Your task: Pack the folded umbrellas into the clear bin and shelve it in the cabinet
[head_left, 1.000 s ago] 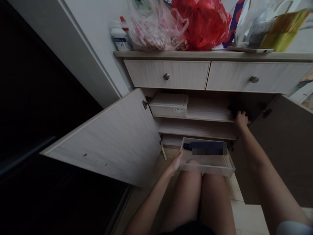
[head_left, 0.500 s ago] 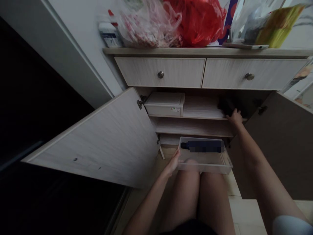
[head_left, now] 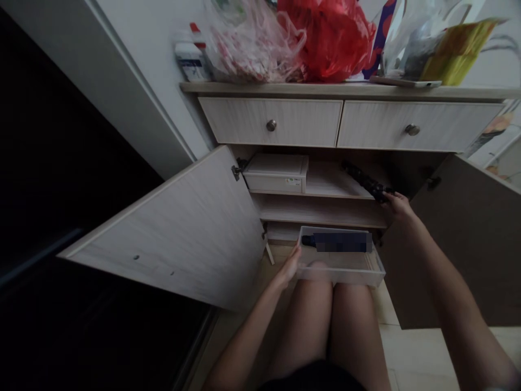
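Note:
My right hand (head_left: 399, 205) is closed round one end of a black folded umbrella (head_left: 364, 182), which slants up and left across the front of the upper cabinet shelf. My left hand (head_left: 291, 263) grips the left wall of a clear plastic bin (head_left: 342, 276), which rests on my knees. Inside the bin, along its far side, lies a dark blue, long, narrow thing (head_left: 308, 240) that looks like another folded umbrella; most of it is blurred out by pixels.
The cabinet's left door (head_left: 171, 228) and right door (head_left: 459, 244) stand wide apart. A white drawer box (head_left: 274, 179) sits on the upper shelf's left. On the cabinet top are a red plastic bag (head_left: 329, 43), a pale plastic bag (head_left: 252, 49) and a white bottle (head_left: 192, 62).
My right hand has drawn the black umbrella out of the shelf's dark right corner, so its length now shows. The bin and my left hand stay nearly in place.

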A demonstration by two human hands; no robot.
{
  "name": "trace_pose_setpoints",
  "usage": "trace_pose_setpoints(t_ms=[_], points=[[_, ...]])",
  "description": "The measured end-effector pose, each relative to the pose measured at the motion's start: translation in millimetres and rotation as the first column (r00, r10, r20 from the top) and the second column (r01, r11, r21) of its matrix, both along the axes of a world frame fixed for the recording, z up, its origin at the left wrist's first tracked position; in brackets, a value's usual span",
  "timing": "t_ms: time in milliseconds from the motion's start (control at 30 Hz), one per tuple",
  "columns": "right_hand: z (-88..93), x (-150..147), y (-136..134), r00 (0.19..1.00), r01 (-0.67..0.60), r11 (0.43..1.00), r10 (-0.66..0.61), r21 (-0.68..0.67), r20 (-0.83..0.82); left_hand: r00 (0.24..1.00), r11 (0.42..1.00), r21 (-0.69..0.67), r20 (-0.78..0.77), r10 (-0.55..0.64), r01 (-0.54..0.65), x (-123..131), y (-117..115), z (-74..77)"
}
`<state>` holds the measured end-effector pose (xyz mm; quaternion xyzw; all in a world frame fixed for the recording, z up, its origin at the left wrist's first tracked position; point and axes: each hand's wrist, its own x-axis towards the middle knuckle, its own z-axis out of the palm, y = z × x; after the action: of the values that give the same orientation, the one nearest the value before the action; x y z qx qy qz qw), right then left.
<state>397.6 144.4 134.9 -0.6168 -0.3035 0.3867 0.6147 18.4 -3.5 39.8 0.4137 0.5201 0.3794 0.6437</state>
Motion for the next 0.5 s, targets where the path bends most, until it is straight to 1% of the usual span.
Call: trace_pose_setpoints(t_ms=[33, 100, 167, 233, 300, 400, 500], points=[[-1.5, 1, -13, 0.998, -0.062, 0.998, 0.062, 0.031, -0.025, 1.000, 1.000, -0.004, 0.003, 0.003, -0.003, 0, 0, -0.7], [-5.1, 2, -39, 0.984, -0.177, 0.982, 0.178, 0.064, -0.021, 1.000, 1.000, -0.008, 0.008, 0.011, -0.011, 0, 1, -2.0], [-8.4, 4, -64, 0.959, -0.282, 0.958, 0.280, 0.055, 0.035, 1.000, 1.000, -0.004, 0.014, 0.014, -0.014, 0, 2, -3.1], [-11.2, 3, -87, 0.921, -0.379, 0.925, 0.375, 0.020, 0.110, 1.000, 1.000, 0.008, 0.019, 0.008, -0.008, 0, 3, -3.8], [-14.2, 1, -106, 0.856, -0.484, 0.874, 0.481, -0.030, 0.188, 1.000, 0.999, 0.039, 0.003, 0.006, -0.006, 0, 3, -3.9], [-20.9, -5, -126, 0.722, -0.639, 0.762, 0.641, -0.104, 0.259, 0.999, 0.995, 0.100, -0.049, 0.002, 0.003, -1, 3, -3.0], [-30.6, -12, -135, 0.613, -0.718, 0.674, 0.730, -0.172, 0.302, 0.996, 0.990, 0.140, -0.087, -0.004, 0.016, 0, 2, -1.9]])
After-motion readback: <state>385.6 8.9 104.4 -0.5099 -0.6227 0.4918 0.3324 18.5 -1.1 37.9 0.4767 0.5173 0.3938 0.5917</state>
